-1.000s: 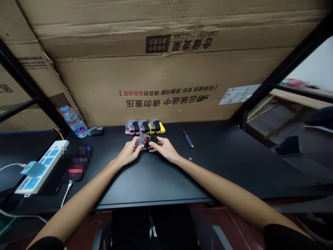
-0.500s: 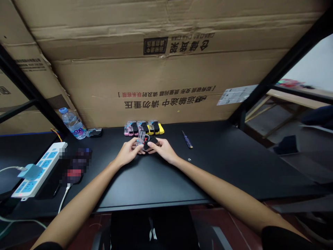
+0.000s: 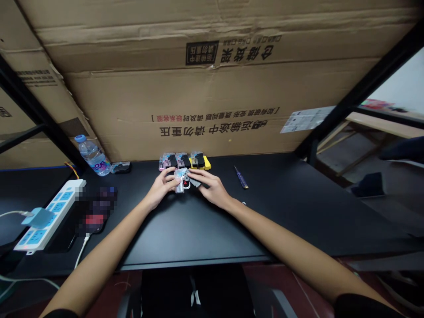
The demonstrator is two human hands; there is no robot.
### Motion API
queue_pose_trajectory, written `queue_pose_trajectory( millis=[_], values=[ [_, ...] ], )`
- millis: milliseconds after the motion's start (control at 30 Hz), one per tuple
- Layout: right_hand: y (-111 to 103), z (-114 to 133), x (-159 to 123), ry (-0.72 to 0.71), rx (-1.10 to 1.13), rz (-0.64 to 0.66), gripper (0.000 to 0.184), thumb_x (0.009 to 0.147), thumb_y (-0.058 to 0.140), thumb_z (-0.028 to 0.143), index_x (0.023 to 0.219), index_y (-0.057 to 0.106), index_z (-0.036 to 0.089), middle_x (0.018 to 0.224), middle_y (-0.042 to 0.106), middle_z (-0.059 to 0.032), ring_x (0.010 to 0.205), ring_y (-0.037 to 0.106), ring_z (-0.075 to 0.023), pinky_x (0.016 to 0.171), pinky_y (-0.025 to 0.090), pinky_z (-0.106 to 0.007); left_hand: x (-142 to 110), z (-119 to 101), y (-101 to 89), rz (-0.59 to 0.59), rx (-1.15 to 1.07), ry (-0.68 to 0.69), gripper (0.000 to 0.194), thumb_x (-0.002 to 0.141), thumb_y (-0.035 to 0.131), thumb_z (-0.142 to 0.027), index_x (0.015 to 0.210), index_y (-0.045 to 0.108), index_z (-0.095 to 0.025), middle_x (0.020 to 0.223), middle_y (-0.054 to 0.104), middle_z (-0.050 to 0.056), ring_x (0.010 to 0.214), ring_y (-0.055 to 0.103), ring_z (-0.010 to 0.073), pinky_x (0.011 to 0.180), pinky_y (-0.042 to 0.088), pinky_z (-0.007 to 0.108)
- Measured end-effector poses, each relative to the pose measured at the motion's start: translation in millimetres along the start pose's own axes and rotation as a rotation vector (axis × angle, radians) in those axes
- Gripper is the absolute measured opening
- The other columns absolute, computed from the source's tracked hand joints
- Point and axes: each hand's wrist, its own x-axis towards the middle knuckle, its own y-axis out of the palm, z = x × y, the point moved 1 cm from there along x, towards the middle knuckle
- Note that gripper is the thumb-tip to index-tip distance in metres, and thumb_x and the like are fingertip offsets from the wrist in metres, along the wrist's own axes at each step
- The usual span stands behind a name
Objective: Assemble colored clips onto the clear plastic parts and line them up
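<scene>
Both hands hold a small clear-and-black plastic case (image 3: 180,173) over the black table, with a round dark part, a spot of red and a pale curved loop showing on it. My left hand (image 3: 162,187) pinches its clear left side between thumb and fingers. My right hand (image 3: 212,187) grips the dark right side, its fingers over the top edge. Just behind stands a row of similar cases: a pink-edged one (image 3: 168,161), another (image 3: 182,160) in the middle and a yellow-based one (image 3: 200,160). My fingers hide part of the held case, and its exact kind is unclear.
A screwdriver (image 3: 240,177) lies to the right, near a small pale bit (image 3: 244,203). At the left are a water bottle (image 3: 94,157), another dark clear case (image 3: 121,168), a power strip (image 3: 49,216) and a phone (image 3: 97,212) on a cable. Cardboard (image 3: 185,97) walls the back.
The held case has been turned in my hands, so its pale loop now faces down towards me. My right fingers have shifted to its top edge. The view has moved slightly.
</scene>
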Motion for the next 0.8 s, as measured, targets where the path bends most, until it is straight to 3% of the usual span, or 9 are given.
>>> queue_pose_trajectory(
  millis=[100, 267, 367, 467, 567, 800],
  values=[
    [0.0, -0.4, 2.0, 0.039, 0.073, 0.014, 0.053, 0.094, 0.050, 0.009, 0.136, 0.074, 0.030, 0.147, 0.068, -0.0060, 0.137, 0.064, -0.0249, 0.118, 0.050, -0.049, -0.9, -2.6, 0.8, -0.002, 0.073, 0.056, 0.072, 0.080, 0.089, -0.045, 0.140, 0.060, -0.018, 0.112, 0.078, 0.010, 0.096, 0.076, 0.0217, 0.075, 0.058, 0.026],
    [11.6, 0.4, 2.9, 0.273, 0.332, -0.015, 0.042, 0.096, 0.059, 0.023, 0.137, 0.069, 0.027, 0.136, 0.073, -0.0083, 0.127, 0.070, -0.0256, 0.111, 0.057, -0.048, -1.5, -1.0, 3.3, -0.004, 0.162, 0.174, 0.064, 0.086, 0.083, -0.047, 0.139, 0.059, -0.020, 0.118, 0.076, 0.010, 0.096, 0.078, 0.0217, 0.087, 0.060, 0.032],
    [23.1, 3.5, 0.2, 0.324, 0.336, -0.008, 0.059, 0.093, 0.070, 0.031, 0.150, 0.055, 0.028, 0.138, 0.071, -0.0105, 0.124, 0.071, -0.0266, 0.106, 0.060, -0.046, -3.0, 1.9, 8.5, -0.020, 0.161, 0.231, 0.061, 0.088, 0.081, -0.044, 0.138, 0.056, -0.021, 0.122, 0.072, 0.011, 0.093, 0.079, 0.0199, 0.085, 0.062, 0.031],
    [29.3, 4.9, -2.7, 0.311, 0.176, 0.020, 0.066, 0.095, 0.065, 0.027, 0.158, 0.046, 0.026, 0.148, 0.064, -0.0132, 0.130, 0.067, -0.0283, 0.113, 0.054, -0.051, -5.9, 3.4, 13.9, -0.038, 0.163, 0.231, 0.058, 0.086, 0.082, -0.042, 0.133, 0.056, -0.021, 0.121, 0.072, 0.009, 0.085, 0.079, 0.0170, 0.077, 0.062, 0.027],
    [28.1, 5.1, -2.9, 0.258, 0.015, 0.029, 0.063, 0.095, 0.056, 0.020, 0.157, 0.047, 0.022, 0.152, 0.061, -0.0143, 0.138, 0.061, -0.0298, 0.121, 0.046, -0.053, -9.3, 2.0, 17.2, -0.052, 0.196, 0.221, 0.055, 0.085, 0.082, -0.041, 0.130, 0.059, -0.020, 0.111, 0.073, 0.006, 0.074, 0.077, 0.0132, 0.067, 0.060, 0.023],
    [17.8, 7.6, 0.6, 0.150, -0.097, 0.133, 0.049, 0.103, 0.053, 0.028, 0.152, 0.048, 0.020, 0.139, 0.069, -0.0154, 0.124, 0.069, -0.0297, 0.108, 0.055, -0.049, -9.0, -5.2, 19.0, -0.138, 0.148, 0.129, 0.061, 0.075, 0.088, -0.047, 0.123, 0.065, -0.016, 0.091, 0.074, 0.002, 0.060, 0.069, 0.0108, 0.051, 0.053, 0.019]
  ],
)
